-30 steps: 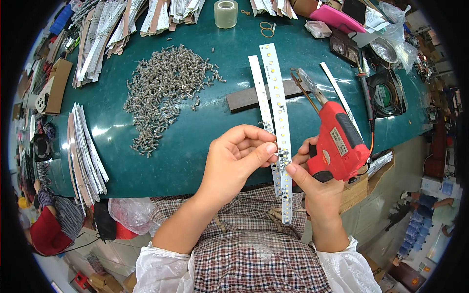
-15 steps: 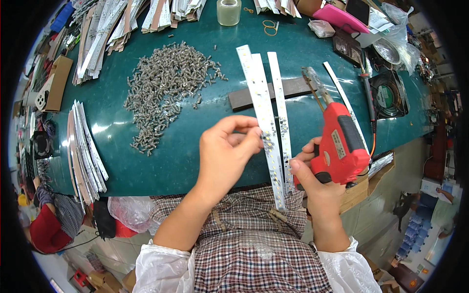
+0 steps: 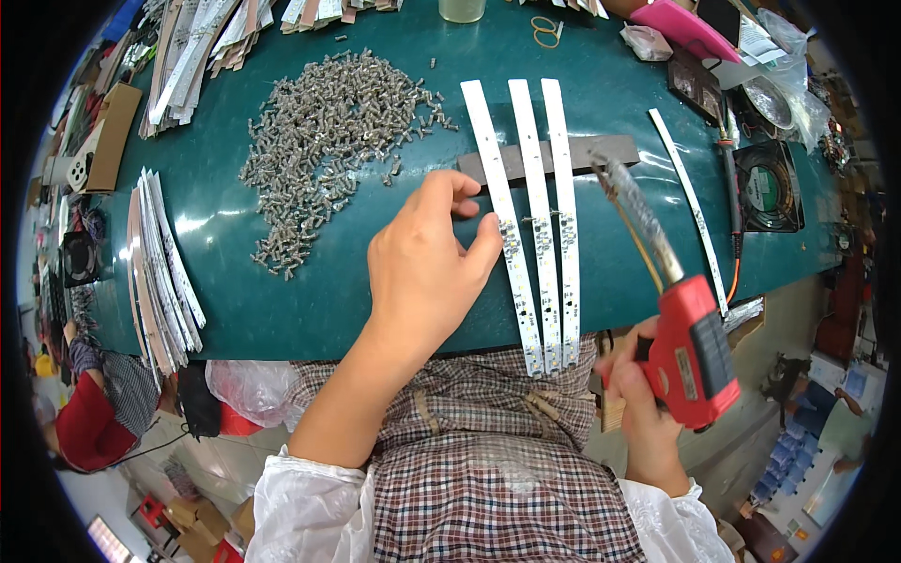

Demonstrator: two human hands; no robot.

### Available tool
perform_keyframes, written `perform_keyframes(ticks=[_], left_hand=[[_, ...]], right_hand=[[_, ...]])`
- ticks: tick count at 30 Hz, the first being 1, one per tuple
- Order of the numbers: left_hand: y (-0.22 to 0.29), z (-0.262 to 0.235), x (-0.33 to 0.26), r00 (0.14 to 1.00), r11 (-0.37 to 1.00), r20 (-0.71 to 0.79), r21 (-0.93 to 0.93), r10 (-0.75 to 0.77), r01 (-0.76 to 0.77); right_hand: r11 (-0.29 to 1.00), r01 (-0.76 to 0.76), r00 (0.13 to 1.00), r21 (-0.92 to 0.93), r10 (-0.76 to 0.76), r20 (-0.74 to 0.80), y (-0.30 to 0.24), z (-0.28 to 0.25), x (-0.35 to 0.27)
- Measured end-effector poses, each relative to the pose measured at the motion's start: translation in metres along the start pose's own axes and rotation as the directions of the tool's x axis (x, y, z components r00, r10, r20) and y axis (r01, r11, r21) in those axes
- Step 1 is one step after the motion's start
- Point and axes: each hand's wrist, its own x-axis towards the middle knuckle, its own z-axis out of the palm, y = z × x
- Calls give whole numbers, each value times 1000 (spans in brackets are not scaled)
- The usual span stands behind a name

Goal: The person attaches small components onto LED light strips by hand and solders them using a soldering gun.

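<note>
Three white LED circuit strips lie side by side across a dark grey bar [image 3: 616, 150], their near ends reaching over the table edge. My left hand [image 3: 422, 253] is at the left edge of the leftmost strip [image 3: 510, 235], thumb and fingers parted with nothing between them. The middle strip [image 3: 537, 192] and the right strip [image 3: 563, 192] lie close beside it. My right hand [image 3: 643, 399] grips a red and black soldering gun [image 3: 693, 352] by its handle. The gun's metal tip points up and away, right of the strips.
A heap of small metal parts [image 3: 328, 150] covers the left middle. Stacks of strips [image 3: 164, 272] lie at the left and far edge. One more strip [image 3: 688, 202] lies at right, near a soldering iron [image 3: 732, 178] and a black fan [image 3: 770, 188].
My left hand has let go of the leftmost strip, which now lies on the bar apart from the others. The soldering gun has moved right and toward me.
</note>
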Motion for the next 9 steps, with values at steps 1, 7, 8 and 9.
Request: perform_keyframes(ticks=[1, 7, 8, 9], left_hand=[[-2, 0, 1, 1000, 1000, 4, -1, -4, 4], [-13, 1, -1, 987, 991, 127, -101, 100, -87], [-14, 2, -1, 986, 991, 134, -98, 100, -87], [-15, 2, -1, 985, 992, 142, -97, 98, -85]], right_hand=[[1000, -5, 1000, -2, 5, -1, 5, -4, -8], [982, -111, 983, -155, 131, 127, 28, -12, -24], [991, -79, 989, -107, 91, 116, 28, -7, -23], [991, -62, 988, -116, 77, 132, 32, -8, -23]])
